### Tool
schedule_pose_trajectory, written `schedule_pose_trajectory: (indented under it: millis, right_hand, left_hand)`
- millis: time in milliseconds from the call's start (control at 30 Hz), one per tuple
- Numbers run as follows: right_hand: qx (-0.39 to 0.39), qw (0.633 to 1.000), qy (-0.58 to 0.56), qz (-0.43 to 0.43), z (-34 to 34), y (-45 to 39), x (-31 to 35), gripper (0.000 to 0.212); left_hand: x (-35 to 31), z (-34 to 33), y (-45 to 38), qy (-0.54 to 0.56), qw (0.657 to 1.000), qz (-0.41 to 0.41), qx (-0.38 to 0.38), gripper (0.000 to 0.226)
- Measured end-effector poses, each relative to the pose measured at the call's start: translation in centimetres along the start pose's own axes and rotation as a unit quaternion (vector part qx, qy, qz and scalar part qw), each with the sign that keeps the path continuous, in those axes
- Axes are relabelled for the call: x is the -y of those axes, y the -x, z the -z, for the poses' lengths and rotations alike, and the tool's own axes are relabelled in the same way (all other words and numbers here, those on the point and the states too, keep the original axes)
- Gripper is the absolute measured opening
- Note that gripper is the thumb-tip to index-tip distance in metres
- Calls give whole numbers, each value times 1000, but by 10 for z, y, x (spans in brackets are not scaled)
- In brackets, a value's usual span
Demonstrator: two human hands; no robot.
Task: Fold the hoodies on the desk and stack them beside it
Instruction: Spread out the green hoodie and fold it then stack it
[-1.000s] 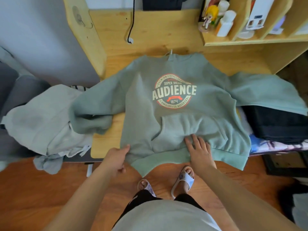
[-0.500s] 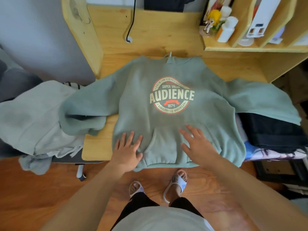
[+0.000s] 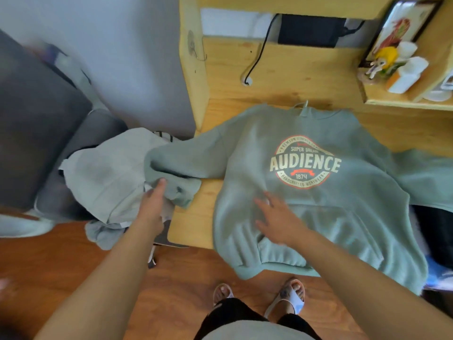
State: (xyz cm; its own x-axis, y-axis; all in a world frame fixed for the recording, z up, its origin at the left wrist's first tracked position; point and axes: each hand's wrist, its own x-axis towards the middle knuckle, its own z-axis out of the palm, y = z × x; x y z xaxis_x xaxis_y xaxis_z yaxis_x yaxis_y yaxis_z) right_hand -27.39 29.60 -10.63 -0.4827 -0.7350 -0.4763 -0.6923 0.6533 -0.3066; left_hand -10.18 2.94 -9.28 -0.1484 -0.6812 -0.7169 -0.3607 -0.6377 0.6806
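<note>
Spread face up on the table (image 3: pixel 196 217): a sage-green hoodie (image 3: pixel 331 192) with a round AUDIENCE print (image 3: pixel 305 164) on the chest, hem hanging slightly over the near edge, hood tucked out of sight at the far side. Out over the table's left edge, its left-hand sleeve (image 3: pixel 181 165), cuff bunched and drooping onto a paler grey garment (image 3: pixel 105 173) piled on what looks like a chair beside the table. Left hand (image 3: pixel 153 204) at that cuff, thumb pressed against the fabric, fingers hidden beneath, so probably pinching the cuff, though grip cannot be confirmed. Right hand (image 3: pixel 279 219) released, fingers spread flat on the body just above the kangaroo pocket (image 3: pixel 326 231), pinning the cloth. Other sleeve trailing off to the right over dark folded things. Step in hand, by the look of it: first sleeve fold. Next move likely calls for lifting the cuff clear of the grey pile, carrying it across the chest, keeping the body pinned against sliding. Stacking not yet begun for this one.
</note>
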Motion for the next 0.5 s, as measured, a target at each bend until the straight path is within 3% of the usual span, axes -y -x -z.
schedule_pose_trajectory:
  millis: [67, 167, 300, 433, 500]
  right_hand:
    - [55, 998, 35, 13, -15, 0, 19, 74]
    - [124, 988, 65, -57, -29, -1, 10, 77]
    - [140, 986, 44, -82, -18, -10, -2, 75]
    - [122, 991, 22, -43, -2, -15, 9, 65]
    - [115, 993, 10, -38, -4, -18, 14, 70]
  left_hand:
    - [-12, 0, -19, 26, 999, -10, 39, 42]
    - [-43, 21, -36, 76, 994, -67, -34, 26]
    - [-122, 97, -59, 56, 978, -151, -132, 37]
    - [-176, 126, -67, 137, 972, -171, -88, 22]
    - [-185, 118, -65, 92, 974, -188, -82, 25]
